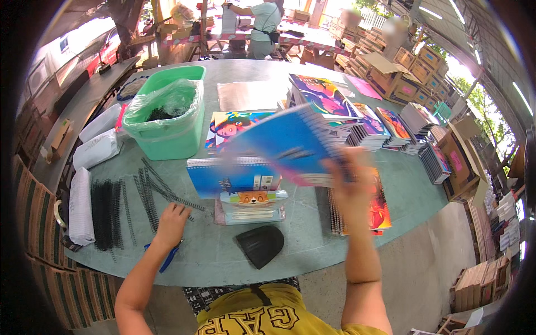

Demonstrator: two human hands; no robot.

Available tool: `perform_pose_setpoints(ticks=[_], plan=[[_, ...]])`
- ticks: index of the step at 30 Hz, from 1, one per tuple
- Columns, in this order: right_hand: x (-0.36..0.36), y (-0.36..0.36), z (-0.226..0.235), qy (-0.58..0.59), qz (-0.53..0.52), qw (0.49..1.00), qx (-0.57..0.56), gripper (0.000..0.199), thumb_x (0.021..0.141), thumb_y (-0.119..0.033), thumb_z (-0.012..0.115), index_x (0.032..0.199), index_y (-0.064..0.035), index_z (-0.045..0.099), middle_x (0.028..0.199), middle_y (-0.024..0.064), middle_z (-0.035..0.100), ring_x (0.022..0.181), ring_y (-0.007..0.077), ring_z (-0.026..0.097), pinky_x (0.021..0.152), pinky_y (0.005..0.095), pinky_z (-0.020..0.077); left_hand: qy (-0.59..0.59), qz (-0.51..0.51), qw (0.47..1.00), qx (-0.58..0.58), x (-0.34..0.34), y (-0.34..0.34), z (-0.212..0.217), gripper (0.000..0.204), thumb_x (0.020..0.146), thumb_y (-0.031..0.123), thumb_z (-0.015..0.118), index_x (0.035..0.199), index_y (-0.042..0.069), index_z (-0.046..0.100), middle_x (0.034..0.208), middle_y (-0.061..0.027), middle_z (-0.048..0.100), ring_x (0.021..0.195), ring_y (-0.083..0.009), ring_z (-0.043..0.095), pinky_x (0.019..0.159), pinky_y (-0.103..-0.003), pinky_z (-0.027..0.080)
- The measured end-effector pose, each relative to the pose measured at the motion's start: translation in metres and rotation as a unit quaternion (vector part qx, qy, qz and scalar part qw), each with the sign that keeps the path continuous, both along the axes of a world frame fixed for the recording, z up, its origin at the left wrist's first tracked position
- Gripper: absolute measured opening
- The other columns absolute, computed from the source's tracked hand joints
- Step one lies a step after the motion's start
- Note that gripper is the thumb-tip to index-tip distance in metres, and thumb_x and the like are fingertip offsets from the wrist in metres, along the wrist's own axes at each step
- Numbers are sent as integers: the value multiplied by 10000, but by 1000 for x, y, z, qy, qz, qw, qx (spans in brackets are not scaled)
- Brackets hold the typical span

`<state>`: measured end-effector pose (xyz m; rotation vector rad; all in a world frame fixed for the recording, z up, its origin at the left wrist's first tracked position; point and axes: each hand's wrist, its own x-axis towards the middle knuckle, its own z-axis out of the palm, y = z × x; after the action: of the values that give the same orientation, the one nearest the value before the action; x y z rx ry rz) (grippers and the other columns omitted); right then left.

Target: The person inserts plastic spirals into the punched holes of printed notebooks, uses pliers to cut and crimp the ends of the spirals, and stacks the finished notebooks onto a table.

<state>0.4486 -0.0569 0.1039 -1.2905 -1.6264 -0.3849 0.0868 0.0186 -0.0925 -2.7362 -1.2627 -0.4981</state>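
Note:
My right hand (353, 174), blurred by motion, grips a blue spiral notebook (296, 139) by its right end. The notebook is raised and tilted over the middle of the table. Below it, another blue notebook (226, 176) with a white spiral leans behind a clear pack with a cartoon animal face (254, 206). My left hand (174, 220) is down on the table, fingers closed at the end of loose black binding coils (148, 195). Blue-handled pliers (170, 258) lie beside my left wrist. A dark rounded block (260, 245) sits nearer me.
A green bin (173, 131) lined with plastic stands at the far left. Bundled black coils (106, 212) and white wrapped packs (82, 206) lie left. Stacked colourful notebooks (329, 100) fill the far right, with an orange stack (379, 206) nearer. Another person (265, 25) stands beyond the table.

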Motion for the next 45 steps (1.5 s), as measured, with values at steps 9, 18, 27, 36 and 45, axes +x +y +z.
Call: perform_pose_setpoints(ticks=[9, 18, 27, 36, 45], plan=[[92, -32, -103, -92, -291, 907, -291, 344, 798, -176, 588, 1100, -20, 537, 948, 169, 548, 839, 361, 604, 701, 447, 503, -210, 63, 974, 63, 0, 25, 2, 234, 749, -30, 562, 976, 30, 577, 984, -128, 585, 977, -331, 533, 860, -427, 420], [26, 12, -56, -86, -88, 953, -279, 351, 780, -217, 666, 1065, -24, 599, 996, 148, 582, 1010, 319, 552, 831, 402, 454, -207, 70, 972, 85, -30, 54, 61, 90, 828, 20, 579, 917, 32, 577, 925, -143, 601, 913, -336, 585, 821, -394, 462], [-124, 96, -73, -135, 137, 977, -91, 339, 766, -194, 682, 1055, -38, 596, 1092, 130, 560, 1030, 297, 532, 885, 414, 416, -413, 2, 905, 99, 24, 38, 154, 239, 872, 15, 564, 1109, 45, 573, 971, -99, 619, 866, -169, 604, 794, -262, 467], [-135, 76, -90, -124, 229, 960, -101, 142, 717, -86, 669, 855, -90, 635, 770, 41, 575, 757, 243, 576, 650, 377, 450, -143, 198, 969, -35, -8, 6, 127, 407, 842, 108, 564, 1246, 123, 525, 1081, -128, 623, 887, -275, 639, 755, -381, 513], [-156, 96, -89, -161, 103, 973, -126, 348, 704, -416, 699, 721, -84, 596, 638, 45, 579, 653, 246, 588, 591, 361, 422, -361, 126, 912, -149, 19, -4, 124, 173, 831, 124, 622, 945, 11, 559, 789, -176, 631, 708, -327, 635, 617, -404, 483]])
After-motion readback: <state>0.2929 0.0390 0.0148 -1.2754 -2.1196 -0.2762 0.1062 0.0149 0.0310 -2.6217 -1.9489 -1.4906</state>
